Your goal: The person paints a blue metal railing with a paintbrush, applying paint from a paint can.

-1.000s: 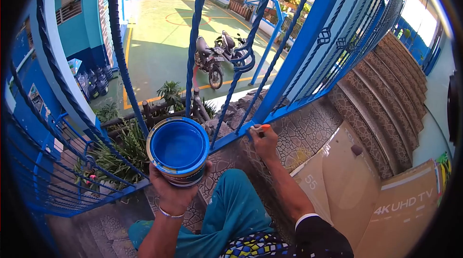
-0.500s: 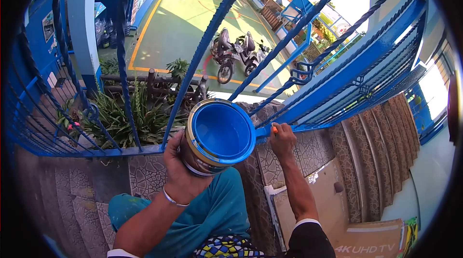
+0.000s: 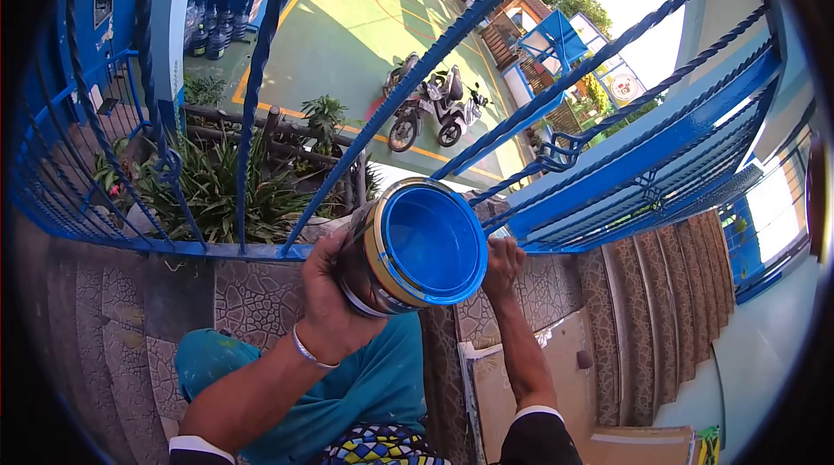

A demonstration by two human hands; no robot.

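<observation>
At centre, just this side of the blue railing [image 3: 625, 165]: an open paint can [image 3: 430, 244], tipped on its side, mouth turned right and toward the camera, inside and rim coated blue. Clamped from the left by the left hand [image 3: 326, 296], palm against the wall and base, thumb over the top. Probably fairly heavy and prone to slosh if well filled, though level not readable at this tilt. Stiff metal wall, likely slick wherever wet paint sits on the rim. Best taken round the dry wall low toward the base, well away from the rim. Thin bangle [image 3: 306, 352] on that wrist.

Just right of the can, the right hand [image 3: 502, 263], raised to the lower rail, fingers curled, partly hidden behind the can; closed on something or not, impossible to tell.

Near, a teal-clad knee [image 3: 373, 387] and patterned stone steps [image 3: 113, 317]; to the right, flat cardboard [image 3: 565, 378] on the stairs. Far beyond the bars, green plants [image 3: 217, 191] and parked motorbikes [image 3: 426, 113] in a painted yard.
</observation>
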